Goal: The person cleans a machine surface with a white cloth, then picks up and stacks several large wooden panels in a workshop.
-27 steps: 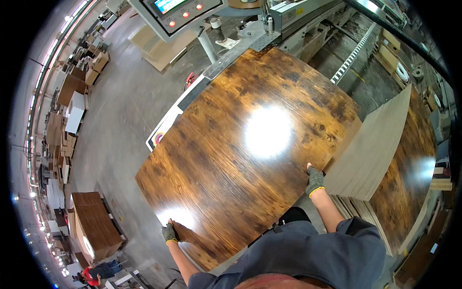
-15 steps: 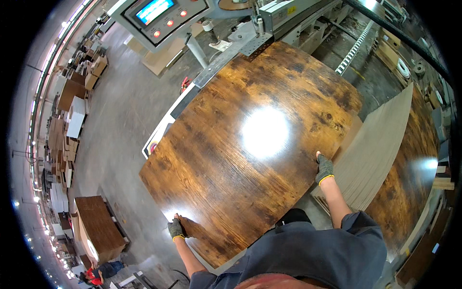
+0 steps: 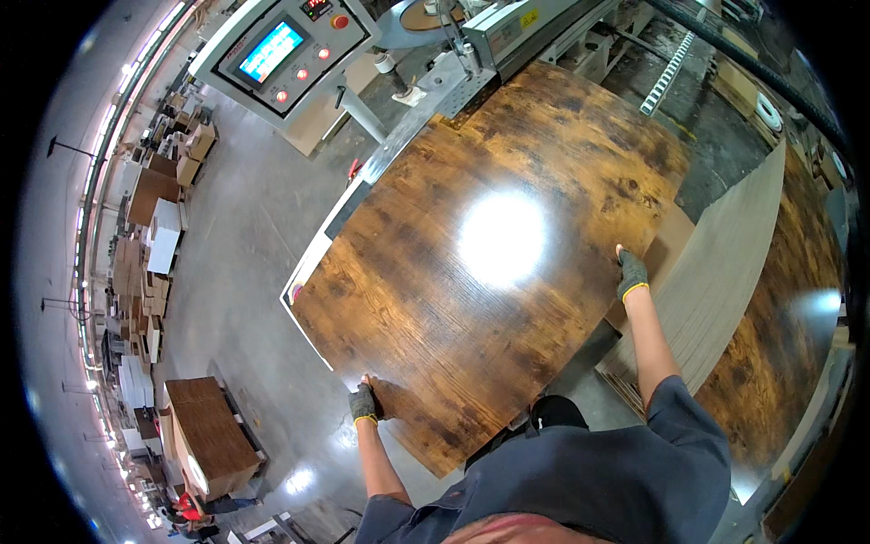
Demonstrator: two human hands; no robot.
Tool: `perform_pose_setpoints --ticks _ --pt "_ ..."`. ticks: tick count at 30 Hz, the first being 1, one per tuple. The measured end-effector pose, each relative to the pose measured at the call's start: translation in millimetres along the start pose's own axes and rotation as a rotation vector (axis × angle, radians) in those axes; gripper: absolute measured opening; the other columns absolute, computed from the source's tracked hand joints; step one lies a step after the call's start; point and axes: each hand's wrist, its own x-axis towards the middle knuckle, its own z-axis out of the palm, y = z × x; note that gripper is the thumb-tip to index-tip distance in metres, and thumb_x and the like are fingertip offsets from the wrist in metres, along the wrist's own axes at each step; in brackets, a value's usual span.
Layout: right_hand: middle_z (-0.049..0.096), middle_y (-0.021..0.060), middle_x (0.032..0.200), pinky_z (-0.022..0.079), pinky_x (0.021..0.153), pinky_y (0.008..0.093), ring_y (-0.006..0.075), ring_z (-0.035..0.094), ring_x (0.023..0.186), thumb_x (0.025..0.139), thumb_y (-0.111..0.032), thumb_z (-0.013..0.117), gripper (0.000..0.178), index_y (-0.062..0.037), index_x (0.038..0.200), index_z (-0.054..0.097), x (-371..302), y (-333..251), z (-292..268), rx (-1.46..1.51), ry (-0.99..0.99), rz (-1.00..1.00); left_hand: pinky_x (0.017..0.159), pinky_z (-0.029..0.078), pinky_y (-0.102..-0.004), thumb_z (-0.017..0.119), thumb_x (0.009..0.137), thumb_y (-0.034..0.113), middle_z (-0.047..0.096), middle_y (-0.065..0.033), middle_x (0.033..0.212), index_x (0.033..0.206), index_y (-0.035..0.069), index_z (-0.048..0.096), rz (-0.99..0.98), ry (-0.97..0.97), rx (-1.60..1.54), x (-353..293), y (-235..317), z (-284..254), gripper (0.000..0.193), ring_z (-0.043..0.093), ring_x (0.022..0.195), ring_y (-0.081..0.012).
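Observation:
A large brown wood-grain panel (image 3: 399, 308) lies slanted before me, its far left edge against the metal table of a machine (image 3: 421, 109). My left hand (image 3: 364, 402), in a dark fingerless glove with a yellow cuff, grips the panel's near left edge, thumb on top. On the opposite edge my right hand (image 3: 632, 272), gloved alike, holds on with its thumb over the surface. The fingers of both hands are mostly hidden beneath the board. A bright light reflects off the middle of the panel.
A control box (image 3: 285, 54) with a lit screen and buttons stands over the machine's left side. At my right is a stack of panels (image 3: 707, 272), beside another wood-grain surface (image 3: 770, 363). A brown stack (image 3: 213, 426) sits at the left, near a person in red (image 3: 188, 508).
The panel has moved away from me, farther along the machine. Both my hands have gone forward and to the right with it, keeping their grip. The view has also shifted slightly.

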Motion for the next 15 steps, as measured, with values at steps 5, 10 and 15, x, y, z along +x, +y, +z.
perform_pose_setpoints --ticks 5,10,15 --pt "0.049 0.0183 0.142 0.034 0.107 0.0389 0.0286 0.043 0.132 0.079 -0.042 0.078 0.081 0.0068 0.136 0.047 39 0 -27 -0.071 0.017 -0.191 0.079 0.05 -0.0457 0.059 0.083 0.066 0.069 -0.0272 0.092 0.096 -0.012 0.065 0.152 -0.095 0.093 21 18 55 0.079 0.067 0.089 -0.038" --pt "0.037 0.028 0.146 0.036 0.106 0.0418 0.0327 0.039 0.135 0.075 -0.061 0.073 0.107 0.0099 0.143 0.031 -15 8 -4 -0.362 0.2 -0.212 0.077 0.048 -0.0458 0.049 0.093 0.058 0.067 -0.0306 0.091 0.094 -0.009 0.068 0.275 -0.266 0.264 41 -6 23 0.07 0.065 0.088 -0.0379" --pt "0.058 0.0159 0.09 0.045 0.066 0.0445 0.0318 0.055 0.075 0.082 -0.062 0.065 0.091 0.0085 0.134 0.04 -135 81 -28 -0.066 0.061 -0.213 0.083 0.046 -0.0446 0.048 0.097 0.049 0.066 -0.0261 0.1 0.106 -0.007 0.058 0.423 -0.289 0.144 21 10 50 0.058 0.061 0.091 -0.0398"
